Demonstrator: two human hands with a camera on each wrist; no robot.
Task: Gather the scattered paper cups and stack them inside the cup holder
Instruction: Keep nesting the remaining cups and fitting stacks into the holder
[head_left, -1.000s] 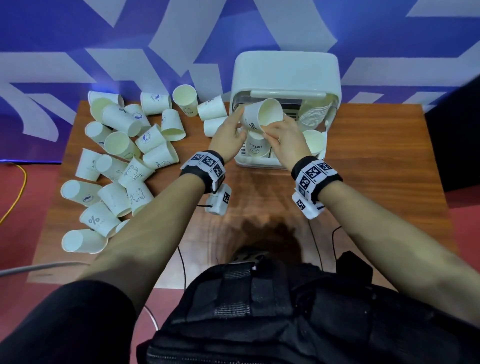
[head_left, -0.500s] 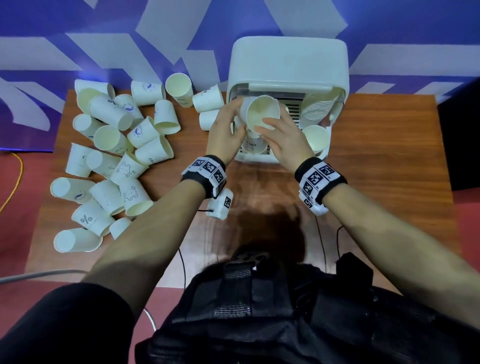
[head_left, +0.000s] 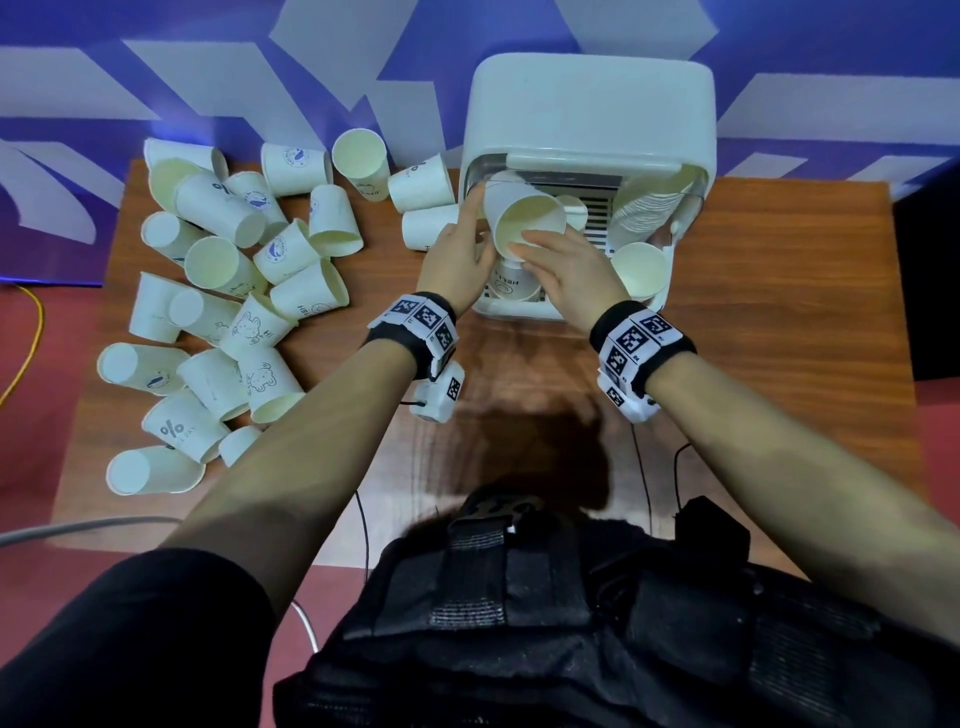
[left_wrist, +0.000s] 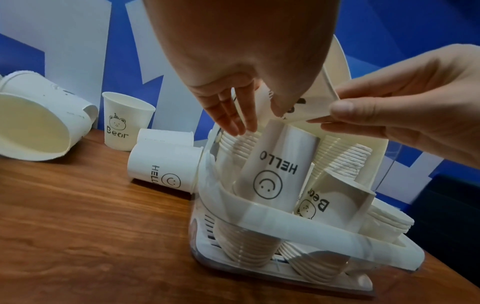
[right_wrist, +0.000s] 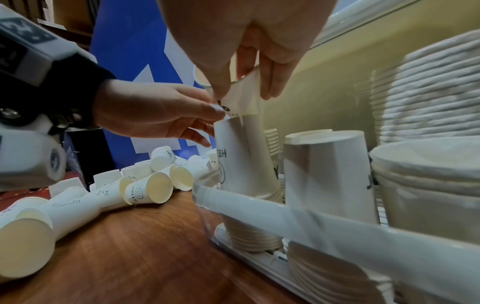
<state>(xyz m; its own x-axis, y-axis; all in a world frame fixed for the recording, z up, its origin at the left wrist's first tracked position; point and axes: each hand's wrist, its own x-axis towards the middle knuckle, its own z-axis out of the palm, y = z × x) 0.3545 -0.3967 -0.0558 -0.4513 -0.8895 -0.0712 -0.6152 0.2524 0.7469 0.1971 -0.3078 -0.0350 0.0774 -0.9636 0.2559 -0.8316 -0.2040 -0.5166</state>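
While both hands meet at the front of the cup holder (head_left: 587, 104), one paper cup (head_left: 524, 218) is held between them, tilted, its open mouth toward the person. The right hand (head_left: 571, 275) pinches this cup at its rim, thumb and fingers curled onto the wall. The left hand (head_left: 457, 254) touches the cup's far side with nearly straight fingers (left_wrist: 228, 119); whether it bears any weight cannot be told. Directly below the hands, an inverted stack topped by a "HELLO" cup (left_wrist: 272, 174) stands in the holder's near-left compartment, and the held cup's base is just above that stack's top. Beyond the right hand, further stacks (right_wrist: 428, 92) fill the holder. Well to the outer side of the left hand, the scattered cups (head_left: 228, 312) lie mostly on their sides on the wooden surface (head_left: 779, 312).
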